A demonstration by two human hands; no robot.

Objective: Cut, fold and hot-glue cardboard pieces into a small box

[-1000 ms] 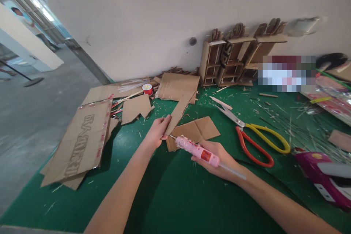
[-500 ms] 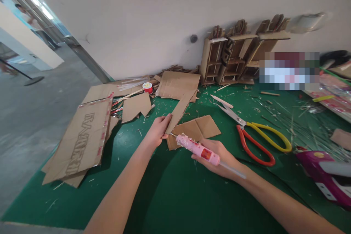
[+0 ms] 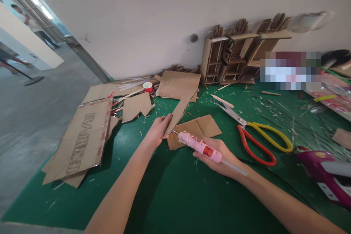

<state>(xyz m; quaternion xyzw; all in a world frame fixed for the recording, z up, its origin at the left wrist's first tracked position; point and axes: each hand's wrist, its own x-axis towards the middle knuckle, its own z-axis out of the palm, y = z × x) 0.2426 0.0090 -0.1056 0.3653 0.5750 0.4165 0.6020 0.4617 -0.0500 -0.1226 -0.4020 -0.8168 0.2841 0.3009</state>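
My left hand (image 3: 159, 131) pinches the near end of a long cardboard strip (image 3: 181, 110), which slants up and away to the right. In my right hand (image 3: 219, 153) is a pink hot glue gun (image 3: 199, 147), with a clear glue stick poking out of its back. Its metal nozzle is at the strip's right edge, close to my left fingers; I cannot tell whether it touches. Beneath the nozzle a creased cardboard piece (image 3: 203, 127) lies on the green table (image 3: 175, 201). Scissors (image 3: 242, 121) with one red and one yellow handle lie open to the right.
Cardboard sheets (image 3: 82, 135) are stacked at the left, near a red spool (image 3: 148, 87). Cardboard structures (image 3: 233, 58) stand against the white wall. On the right are a purple tool (image 3: 326, 175) and scattered thin sticks. A person (image 3: 33, 25) stands far off at the left.
The glue gun and my right hand have shifted slightly right, the nozzle moving a little along the strip's edge. My left hand keeps its hold in nearly the same place.
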